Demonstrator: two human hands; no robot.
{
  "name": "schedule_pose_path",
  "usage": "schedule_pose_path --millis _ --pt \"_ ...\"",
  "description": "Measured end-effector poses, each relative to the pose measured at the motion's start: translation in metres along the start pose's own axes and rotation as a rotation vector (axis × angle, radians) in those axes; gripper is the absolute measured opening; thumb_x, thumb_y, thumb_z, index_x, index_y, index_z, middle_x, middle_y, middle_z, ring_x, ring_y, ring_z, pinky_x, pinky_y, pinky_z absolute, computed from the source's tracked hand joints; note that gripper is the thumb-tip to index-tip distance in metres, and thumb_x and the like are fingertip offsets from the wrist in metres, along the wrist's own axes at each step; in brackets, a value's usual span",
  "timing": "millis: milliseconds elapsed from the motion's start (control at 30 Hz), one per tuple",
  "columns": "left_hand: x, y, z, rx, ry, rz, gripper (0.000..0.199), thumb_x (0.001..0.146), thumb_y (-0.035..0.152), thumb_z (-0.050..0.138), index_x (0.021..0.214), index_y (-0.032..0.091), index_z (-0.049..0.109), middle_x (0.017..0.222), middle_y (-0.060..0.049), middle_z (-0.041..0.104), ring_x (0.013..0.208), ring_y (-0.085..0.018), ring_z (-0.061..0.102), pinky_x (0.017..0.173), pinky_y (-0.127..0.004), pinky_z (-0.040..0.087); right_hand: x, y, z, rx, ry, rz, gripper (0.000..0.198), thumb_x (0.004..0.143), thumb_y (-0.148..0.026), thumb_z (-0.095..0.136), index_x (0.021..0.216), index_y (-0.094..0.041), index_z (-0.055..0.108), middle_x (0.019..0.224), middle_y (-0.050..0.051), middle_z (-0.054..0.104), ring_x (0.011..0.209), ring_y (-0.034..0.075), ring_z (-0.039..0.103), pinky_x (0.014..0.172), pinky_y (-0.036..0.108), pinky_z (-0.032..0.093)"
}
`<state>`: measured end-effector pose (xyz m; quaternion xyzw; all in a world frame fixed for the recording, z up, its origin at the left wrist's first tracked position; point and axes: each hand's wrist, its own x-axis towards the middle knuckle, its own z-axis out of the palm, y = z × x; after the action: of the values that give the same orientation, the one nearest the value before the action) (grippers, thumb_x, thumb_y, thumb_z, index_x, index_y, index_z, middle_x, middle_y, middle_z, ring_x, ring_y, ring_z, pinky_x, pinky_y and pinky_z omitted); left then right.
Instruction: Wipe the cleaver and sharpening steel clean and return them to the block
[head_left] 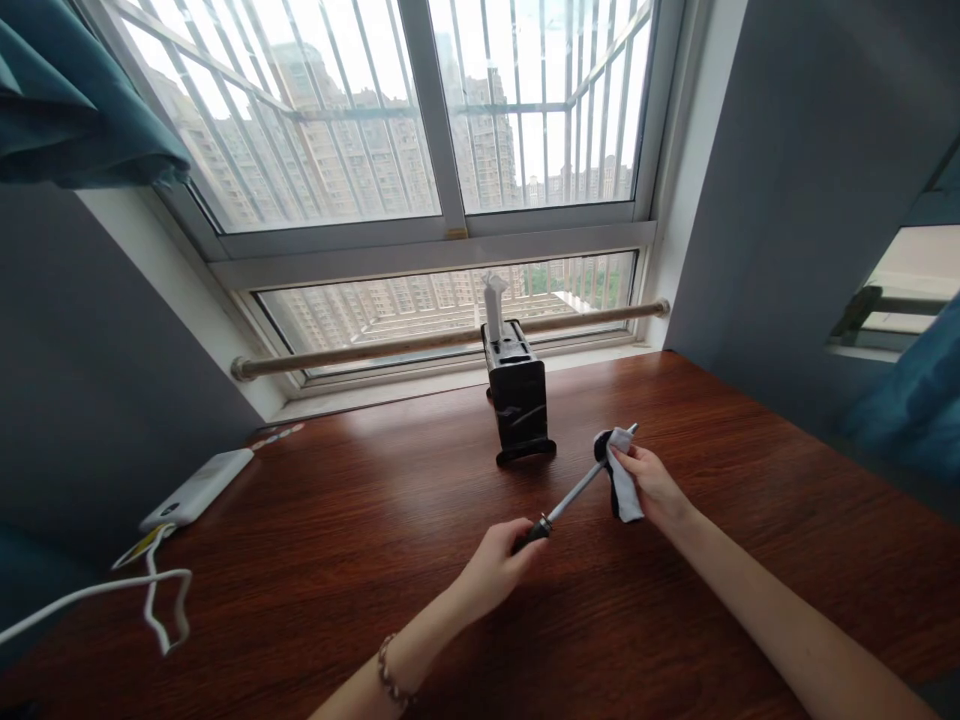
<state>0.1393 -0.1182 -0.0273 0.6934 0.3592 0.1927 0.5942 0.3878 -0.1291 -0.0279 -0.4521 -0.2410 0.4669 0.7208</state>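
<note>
My left hand (491,568) is closed round the black handle of a sharpening steel (576,492), a long grey rod with a metal collar. The rod slants up and away to the right, above the wooden table (360,560). Near its far end, my right hand (654,488) pinches a white and black cloth (627,488) against the rod. The rod's tip sticks out past the cloth, and part of the cloth hangs down below. Behind the rod stands a black slotted holder (523,405) with a white, crumpled-looking upright piece (493,308) at its top.
A white device (199,490) lies at the table's left edge, with a white cable (94,597) beside it. A horizontal rail (375,352) runs across the window behind the table. Blue curtains (75,110) hang at the upper left.
</note>
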Motion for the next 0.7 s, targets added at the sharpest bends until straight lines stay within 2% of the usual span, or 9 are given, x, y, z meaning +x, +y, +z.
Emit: schedule_pose_path --millis 67,133,167,300,367,500,567,633,700 --pt "0.001 0.002 0.001 -0.286 -0.206 -0.218 0.033 0.077 0.049 0.056 0.072 0.019 0.043 0.055 0.007 0.028 0.046 -0.004 0.019 0.044 -0.02 0.014 0.006 -0.004 -0.008 0.015 0.014 0.022 0.025 0.055 -0.025 0.081 0.071 -0.013 0.066 0.059 0.002 0.065 0.05 0.013 0.058 0.046 0.021 0.046" --pt "0.002 0.002 0.003 -0.444 -0.298 -0.326 0.035 0.076 0.05 0.057 0.075 0.019 0.04 0.054 0.01 0.024 0.044 -0.003 0.014 0.042 -0.019 0.009 0.009 -0.005 -0.015 0.033 0.03 0.038 0.024 0.057 -0.024 0.08 0.072 -0.013 0.066 0.058 0.001 0.064 0.048 0.012 0.057 0.044 0.02 0.045" --pt "0.003 0.001 0.004 -0.434 -0.279 -0.314 0.035 0.075 0.049 0.059 0.076 0.019 0.041 0.053 0.01 0.026 0.042 -0.002 0.016 0.041 -0.019 0.01 0.011 -0.006 -0.017 0.042 0.04 0.044 0.023 0.057 -0.024 0.079 0.073 -0.013 0.066 0.058 0.0 0.064 0.047 0.011 0.056 0.043 0.019 0.044" --pt "0.006 -0.009 0.007 -0.174 -0.084 -0.166 0.035 0.073 0.047 0.062 0.079 0.016 0.049 0.049 0.009 0.034 0.038 -0.004 0.03 0.038 -0.02 0.019 0.017 -0.001 -0.027 0.076 0.092 0.051 0.022 0.058 -0.024 0.079 0.072 -0.014 0.065 0.057 -0.001 0.063 0.045 0.008 0.053 0.041 0.017 0.043" --pt "0.006 -0.009 0.003 -0.222 -0.116 -0.193 0.034 0.073 0.046 0.063 0.077 0.015 0.049 0.05 0.009 0.034 0.039 -0.003 0.029 0.038 -0.019 0.018 0.021 0.002 -0.031 0.079 0.115 0.051 0.023 0.057 -0.024 0.08 0.07 -0.014 0.064 0.056 -0.002 0.063 0.045 0.008 0.052 0.041 0.016 0.042" --pt "0.006 -0.002 -0.01 -0.598 -0.379 -0.425 0.032 0.075 0.041 0.063 0.075 0.014 0.047 0.054 0.009 0.026 0.043 0.0 0.015 0.04 -0.016 0.007 0.025 0.006 -0.037 0.071 0.145 0.04 0.025 0.058 -0.028 0.079 0.071 -0.014 0.063 0.055 -0.001 0.062 0.045 0.009 0.052 0.039 0.017 0.041" --pt "0.006 0.0 -0.014 -0.674 -0.453 -0.477 0.031 0.075 0.04 0.062 0.074 0.012 0.048 0.056 0.009 0.024 0.044 0.0 0.011 0.04 -0.015 0.005 0.025 0.006 -0.038 0.065 0.16 0.028 0.024 0.06 -0.029 0.078 0.071 -0.015 0.063 0.055 -0.001 0.062 0.045 0.009 0.052 0.04 0.018 0.042" --pt "0.006 -0.001 -0.012 -0.63 -0.425 -0.448 0.031 0.075 0.041 0.062 0.073 0.013 0.047 0.055 0.009 0.025 0.044 0.0 0.012 0.04 -0.016 0.006 0.024 0.006 -0.037 0.053 0.179 0.015 0.021 0.062 -0.029 0.077 0.072 -0.016 0.063 0.055 -0.002 0.062 0.046 0.011 0.053 0.04 0.019 0.042" --pt "0.005 -0.004 -0.008 -0.427 -0.294 -0.335 0.033 0.074 0.045 0.062 0.071 0.015 0.047 0.053 0.008 0.029 0.042 -0.001 0.019 0.04 -0.018 0.01 0.022 0.005 -0.036 0.038 0.201 0.003 0.019 0.064 -0.029 0.075 0.071 -0.018 0.062 0.055 -0.002 0.061 0.046 0.012 0.054 0.039 0.021 0.042"
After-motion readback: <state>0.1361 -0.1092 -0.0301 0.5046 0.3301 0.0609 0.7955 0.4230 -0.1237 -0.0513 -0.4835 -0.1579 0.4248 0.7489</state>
